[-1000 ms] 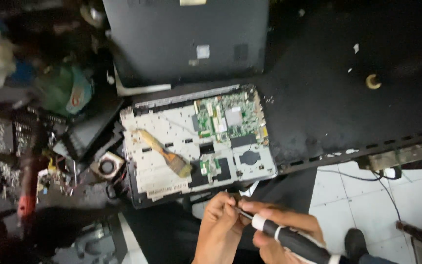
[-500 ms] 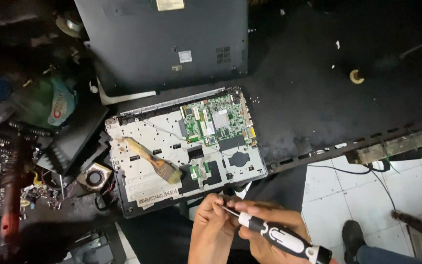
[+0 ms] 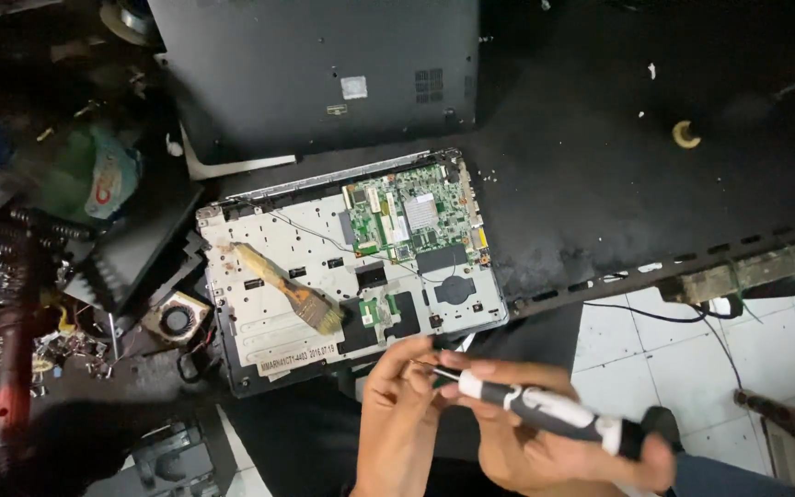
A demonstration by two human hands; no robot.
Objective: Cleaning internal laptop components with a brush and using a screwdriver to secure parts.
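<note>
An opened laptop base (image 3: 259, 317) lies on the dark workbench, its green circuit board (image 3: 411, 216) exposed at the upper right. A wooden-handled brush (image 3: 289, 288) rests on the bare metal chassis. Below the laptop's front edge, my right hand (image 3: 554, 446) grips a black-and-white screwdriver (image 3: 545, 410), its shaft pointing left. My left hand (image 3: 397, 414) pinches the screwdriver's tip with its fingertips. Both hands hover just off the bench, apart from the laptop.
A black laptop cover (image 3: 315, 74) lies behind the open base. A small cooling fan (image 3: 177, 320), loose parts and a red-handled tool (image 3: 11, 405) clutter the left side. A small yellowish ring (image 3: 685, 135) sits far right. White floor tiles (image 3: 655, 359) show below the bench edge.
The view has drifted slightly, so the laptop sits a little lower. My hands have stayed together on the screwdriver, with my left fingers still working at its tip.
</note>
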